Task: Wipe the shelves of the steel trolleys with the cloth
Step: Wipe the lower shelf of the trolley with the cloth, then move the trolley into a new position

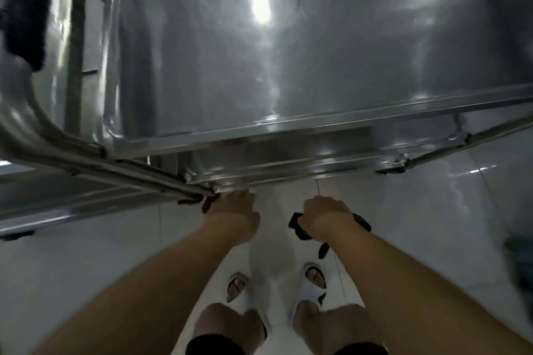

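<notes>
Right hand [326,215] round cloth [300,228] (no legible writing)

Right hand [326,215] grips black cloth [300,226] below steel trolley [288,135].

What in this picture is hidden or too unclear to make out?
- Head view: the fingers of the left hand reach under the trolley's lower edge; their grip is hidden.
- The dark cloth is mostly covered by the right hand; its full shape is unseen.
- The top shelf is blurred and glaring; dirt cannot be judged.
- A dark thing at top left is cut off by the frame's edge.
</notes>
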{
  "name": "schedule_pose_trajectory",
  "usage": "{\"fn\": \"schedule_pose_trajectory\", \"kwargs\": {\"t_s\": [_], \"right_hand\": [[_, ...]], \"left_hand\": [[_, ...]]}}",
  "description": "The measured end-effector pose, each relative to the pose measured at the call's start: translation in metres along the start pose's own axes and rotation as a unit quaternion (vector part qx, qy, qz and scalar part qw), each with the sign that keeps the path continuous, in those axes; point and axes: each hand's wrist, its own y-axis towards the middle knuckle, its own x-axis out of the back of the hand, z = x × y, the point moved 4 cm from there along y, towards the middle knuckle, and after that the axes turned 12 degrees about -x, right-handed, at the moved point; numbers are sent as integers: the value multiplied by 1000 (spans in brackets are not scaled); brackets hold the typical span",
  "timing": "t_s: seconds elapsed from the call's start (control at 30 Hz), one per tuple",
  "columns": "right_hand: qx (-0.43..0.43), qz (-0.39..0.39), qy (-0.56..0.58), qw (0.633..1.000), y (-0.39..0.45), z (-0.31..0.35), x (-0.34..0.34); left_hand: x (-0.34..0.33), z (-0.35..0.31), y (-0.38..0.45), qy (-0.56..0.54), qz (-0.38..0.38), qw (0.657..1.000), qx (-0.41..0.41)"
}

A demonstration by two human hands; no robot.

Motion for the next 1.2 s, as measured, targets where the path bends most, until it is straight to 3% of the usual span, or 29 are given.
{"fn": "schedule_pose_trajectory", "kwargs": {"t_s": [0.07,0.27,0.43,0.7,1.0,1.2], "right_hand": [[-10,19,6,1000,-41,-19,10],[-45,-23,73,996,-167,-63,60],[-78,-6,99,992,-241,-86,91],[-121,-89,192,970,-349,-159,125],[-179,-162,312,919,-408,-319,129],[-212,-193,338,896,-417,-458,110]], "left_hand": [[10,-15,-38,-33,22,999,-3],[59,-59,-141,-30,11,999,0],[101,-88,-190,-34,-32,999,-25],[175,-175,-238,24,-82,990,-111],[228,-377,-239,142,-101,957,-233],[229,-530,-222,158,-113,938,-288]]}}
